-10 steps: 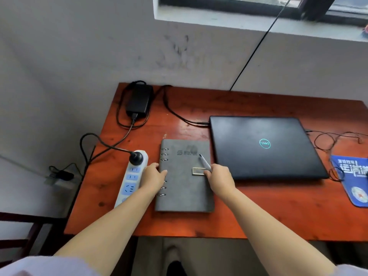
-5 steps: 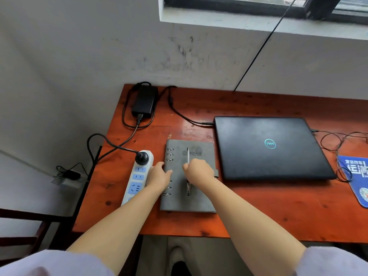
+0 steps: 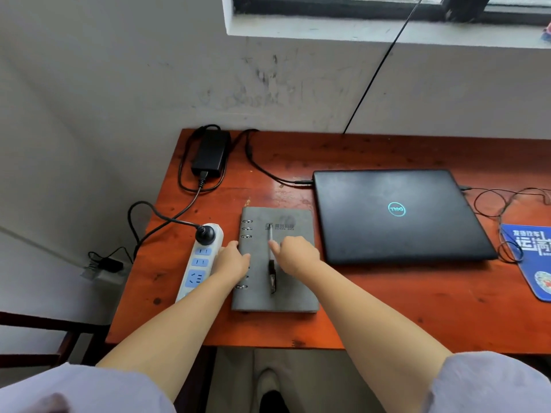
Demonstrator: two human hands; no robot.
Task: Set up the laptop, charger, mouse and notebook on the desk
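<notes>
A grey ring-bound notebook [image 3: 293,293] lies closed on the orange-red desk [image 3: 417,308], left of the closed black laptop [image 3: 396,216]. A pen [image 3: 272,278] lies lengthwise on the cover. My right hand [image 3: 295,254] rests on the cover with its fingertips pinching the pen's upper part. My left hand [image 3: 231,260] grips the notebook's ringed left edge. The black charger brick [image 3: 210,153] sits at the far left corner, cabled to the laptop and to a white power strip [image 3: 199,263]. No mouse is in view.
A blue mouse pad [image 3: 533,257] lies at the right edge, with a thin looped cable [image 3: 492,201] behind it. A dark chair frame [image 3: 44,326] stands low on the left. The wall and a window sill are close behind the desk.
My right hand carried the pen from the notebook's right edge to the middle of the cover and laid it flat there. My left hand stayed on the ringed edge.
</notes>
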